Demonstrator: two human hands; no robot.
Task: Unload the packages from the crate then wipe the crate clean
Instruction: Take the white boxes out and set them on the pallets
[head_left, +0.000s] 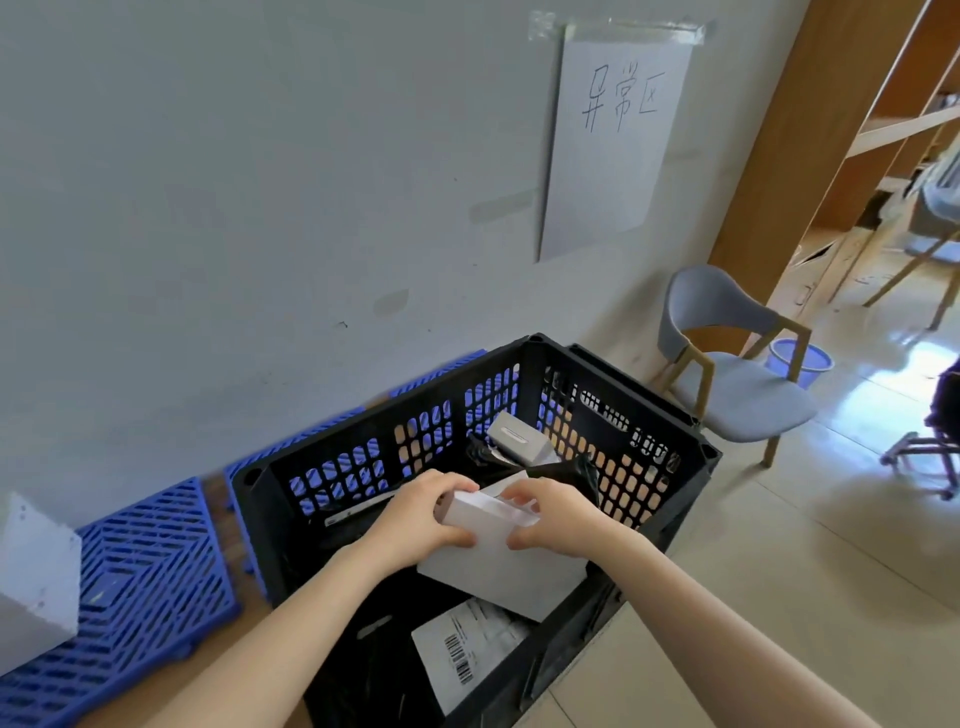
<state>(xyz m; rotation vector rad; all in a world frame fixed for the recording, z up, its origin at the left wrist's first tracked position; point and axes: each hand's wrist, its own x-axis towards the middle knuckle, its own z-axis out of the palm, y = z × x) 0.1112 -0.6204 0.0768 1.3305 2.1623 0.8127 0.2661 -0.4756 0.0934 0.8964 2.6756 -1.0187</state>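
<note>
A black slotted plastic crate (670, 441) stands on the floor against the wall. Inside it, my left hand (415, 519) and my right hand (556, 517) both grip a small white box (485, 519), one hand at each end. Under the box lies a larger white package (514, 577). A black bag with a barcode label (467, 654) lies at the near end of the crate. A small grey box (514, 436) and another black bag (566, 480) lie at the far end.
Blue plastic pallets (145, 582) lie along the wall to the left, with a white foam block (31, 571) on them. A grey chair (737, 374) and a blue bucket (800, 358) stand to the right. A paper sign (613, 135) is taped to the wall.
</note>
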